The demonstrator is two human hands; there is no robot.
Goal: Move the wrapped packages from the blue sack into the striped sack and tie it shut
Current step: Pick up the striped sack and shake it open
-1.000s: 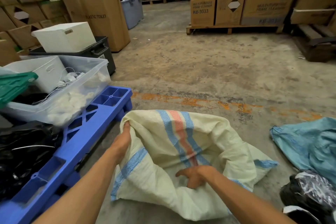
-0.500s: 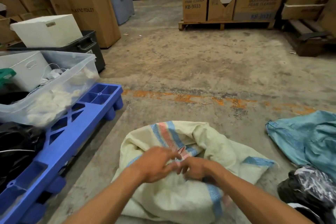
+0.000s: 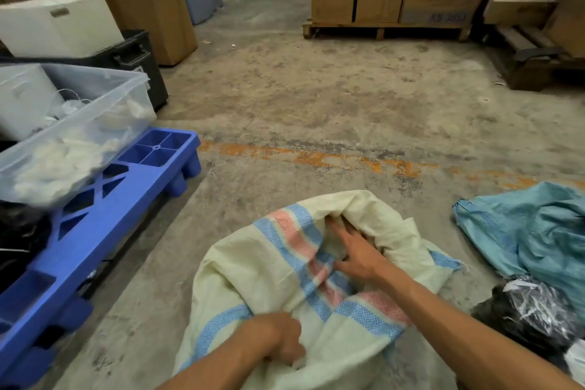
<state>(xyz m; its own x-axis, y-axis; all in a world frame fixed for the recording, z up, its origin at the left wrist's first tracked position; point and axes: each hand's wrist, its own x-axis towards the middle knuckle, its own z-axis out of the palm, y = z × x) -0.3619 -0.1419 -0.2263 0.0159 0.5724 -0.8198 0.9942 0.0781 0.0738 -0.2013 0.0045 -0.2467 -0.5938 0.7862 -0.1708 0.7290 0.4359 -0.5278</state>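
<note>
The cream sack with blue and pink stripes [image 3: 253,266] lies crumpled on the concrete floor in front of me. My left hand [image 3: 278,345] is closed on a fold of its cloth at the near edge. My right hand [image 3: 357,253] reaches forward with fingers spread, pressing into the folds near the sack's mouth. The blue sack [image 3: 531,231] lies flat on the floor to the right. A package wrapped in black and clear plastic [image 3: 531,317] sits at the right edge, below the blue sack.
A blue plastic pallet [image 3: 104,218] at the left carries a clear bin [image 3: 72,142] of white stuff and black bags [image 3: 19,231]. Cardboard boxes on a wooden pallet [image 3: 386,27] stand at the back. An orange line [image 3: 316,158] crosses the floor.
My hands, together at the sack's middle half a second ago, have parted: the left pulled back to the near edge, the right pushed forward into the folds. The sack's cloth is bunched differently.
</note>
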